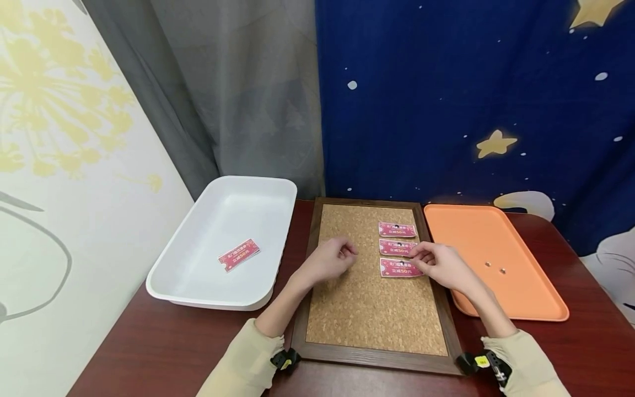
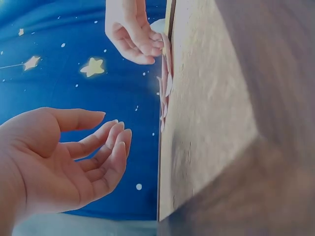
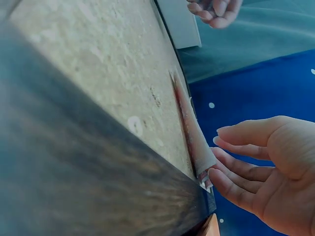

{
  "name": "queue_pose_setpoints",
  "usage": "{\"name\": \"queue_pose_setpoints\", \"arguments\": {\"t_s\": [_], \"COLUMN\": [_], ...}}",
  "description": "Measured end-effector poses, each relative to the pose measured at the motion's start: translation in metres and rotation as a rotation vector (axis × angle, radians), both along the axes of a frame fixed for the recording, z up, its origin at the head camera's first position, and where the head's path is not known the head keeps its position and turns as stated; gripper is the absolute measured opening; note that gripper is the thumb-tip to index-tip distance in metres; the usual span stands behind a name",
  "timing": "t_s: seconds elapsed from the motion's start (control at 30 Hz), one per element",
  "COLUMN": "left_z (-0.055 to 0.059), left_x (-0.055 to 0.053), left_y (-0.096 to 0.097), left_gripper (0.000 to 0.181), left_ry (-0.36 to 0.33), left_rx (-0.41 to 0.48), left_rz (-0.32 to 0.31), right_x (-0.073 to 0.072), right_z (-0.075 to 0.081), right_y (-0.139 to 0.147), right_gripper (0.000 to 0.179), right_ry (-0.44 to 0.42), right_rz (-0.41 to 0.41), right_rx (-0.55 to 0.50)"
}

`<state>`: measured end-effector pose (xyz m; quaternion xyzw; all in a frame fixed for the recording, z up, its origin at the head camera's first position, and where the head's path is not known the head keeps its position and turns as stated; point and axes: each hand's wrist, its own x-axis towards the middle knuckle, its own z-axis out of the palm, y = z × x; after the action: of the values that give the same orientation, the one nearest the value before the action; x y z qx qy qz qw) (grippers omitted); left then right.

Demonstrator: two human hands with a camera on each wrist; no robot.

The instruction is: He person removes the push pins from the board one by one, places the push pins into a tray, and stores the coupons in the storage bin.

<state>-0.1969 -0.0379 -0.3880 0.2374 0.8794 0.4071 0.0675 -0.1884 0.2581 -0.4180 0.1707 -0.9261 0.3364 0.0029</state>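
Three pink paper coupons, among them the lowest coupon, sit in a column on the right side of a framed cork board. A small dark pin shows near that coupon's top edge. My right hand is at the right end of the lower coupons, fingers loosely bent; in the right wrist view its lower fingertips touch or nearly touch a coupon's edge. Over the upper left of the cork, my left hand hovers with fingers relaxed and nothing in them.
Left of the board stands a white plastic tub with one loose pink coupon inside. To the right lies an orange tray bearing two small metal tacks. Curtains hang behind the dark red table.
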Motion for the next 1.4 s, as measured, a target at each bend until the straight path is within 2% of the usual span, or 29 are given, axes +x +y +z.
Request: {"name": "queue_pose_setpoints", "arguments": {"t_s": [0.13,0.4,0.63,1.0,1.4], "left_z": [-0.003,-0.011,-0.014,-0.023,-0.031], "left_x": [-0.006,-0.018,-0.024,-0.031,-0.036], "left_y": [0.011,0.031,0.047,0.064,0.064], "left_gripper": [0.006,0.004,0.004,0.006,0.007], "left_ry": [-0.038,-0.125,-0.180,-0.217,-0.297], "left_rx": [0.009,-0.004,0.003,-0.075,0.015], "left_rz": [-0.010,0.030,0.007,0.050,0.055], "right_x": [-0.004,-0.012,-0.017,-0.021,-0.021], "right_z": [-0.004,-0.007,-0.011,-0.010,-0.008], "right_y": [-0.002,-0.008,-0.012,-0.013,-0.016], "right_gripper": [0.007,0.005,0.006,0.005,0.004], "right_ry": [-0.011,-0.002,0.008,-0.012,-0.019], "right_rz": [0.039,0.104,0.103,0.088,0.047], "right_rx": [0.010,0.047,0.079,0.078,0.098]}}
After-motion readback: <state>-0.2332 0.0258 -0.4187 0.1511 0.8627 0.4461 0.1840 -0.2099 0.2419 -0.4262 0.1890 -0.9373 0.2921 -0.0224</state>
